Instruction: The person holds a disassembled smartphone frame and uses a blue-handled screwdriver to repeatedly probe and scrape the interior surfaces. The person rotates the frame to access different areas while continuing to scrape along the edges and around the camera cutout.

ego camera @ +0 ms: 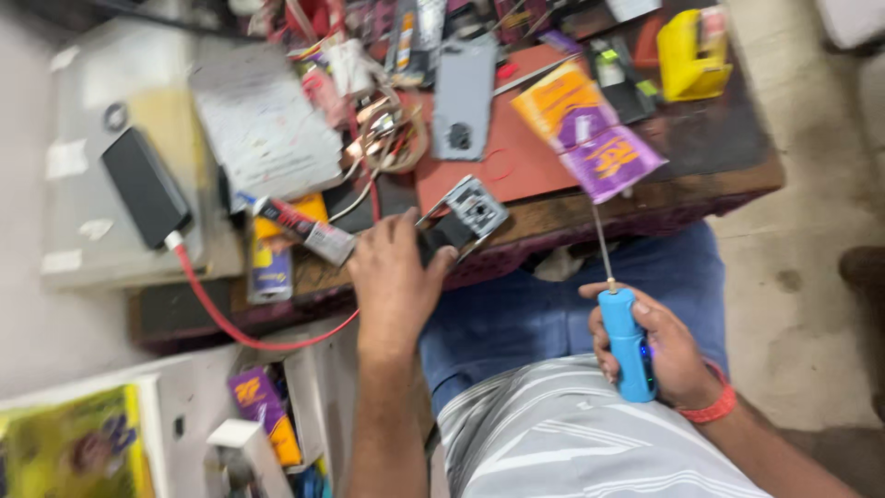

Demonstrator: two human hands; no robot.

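So the left hand [395,277] is up at the front edge of the wooden workbench [728,171], fingers curled round a small dark part [441,235] that has a silver metal frame piece [472,208] sticking out from it, looks like a phone camera bracket or some such but it's blurry so can't say for sure. The right hand [666,355] is lower down over the lap in blue jeans [535,318], wrapped tight round a blue electric screwdriver [629,343] with its thin bit [601,242] pointing up toward the bench edge. There's a red band [714,406] on that wrist.

On the bench there's a red mat [516,152] with a grey phone back cover [463,97] lying on it, camera hole facing up. Just right of that is an orange and purple packet [590,129], and a yellow box [691,55] sits in the far corner. Left of the hand is a glue tube [304,229], and a black phone [146,187] is plugged into a red cable [221,318] that loops down off the bench. A tangle of wires [387,134] sits mid bench
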